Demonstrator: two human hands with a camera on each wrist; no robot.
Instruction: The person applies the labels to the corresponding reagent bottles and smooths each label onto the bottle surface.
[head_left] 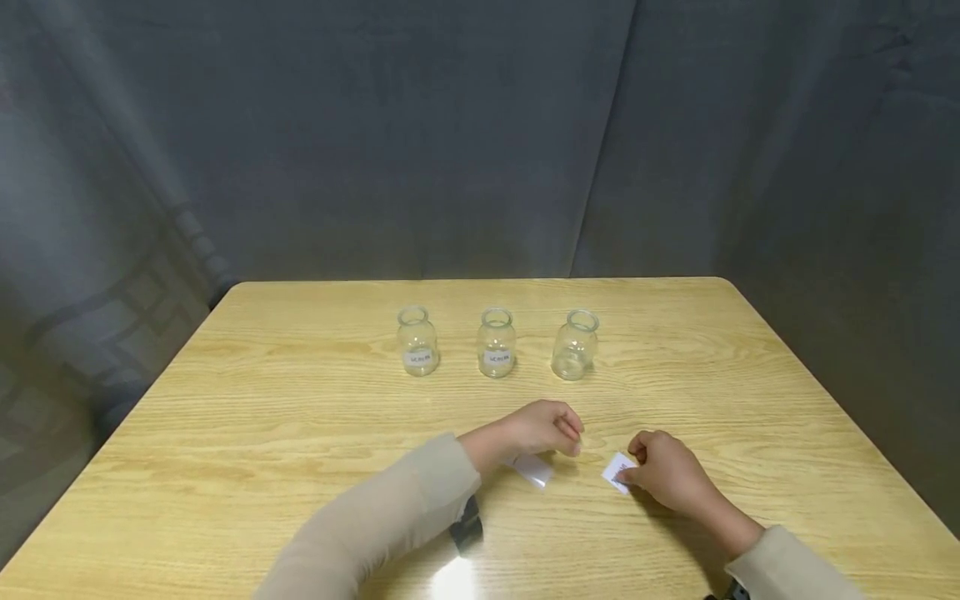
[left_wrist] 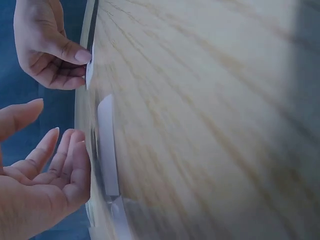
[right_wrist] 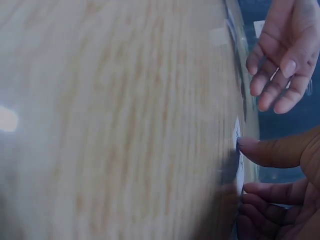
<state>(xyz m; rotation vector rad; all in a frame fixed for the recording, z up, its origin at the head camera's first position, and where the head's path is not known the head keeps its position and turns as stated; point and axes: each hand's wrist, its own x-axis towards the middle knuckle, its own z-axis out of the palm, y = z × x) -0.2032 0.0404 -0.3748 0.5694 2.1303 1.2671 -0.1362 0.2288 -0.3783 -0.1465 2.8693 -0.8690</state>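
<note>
Beige sleeves cover your forearms, which reach in from the near side. Your left hand is half-curled over the wooden table, thumb apart from the fingers in a loose, wide grip. To its right, your right hand pinches a small white label between thumb and finger; I cannot tell whether its underside touches the wood. Your thumb hides part of its dark lettering, too small to read. Your left wrist partly covers a glossy white strip, and your left sleeve a dark object, hard to identify. Three glass jars stand farther off.
</note>
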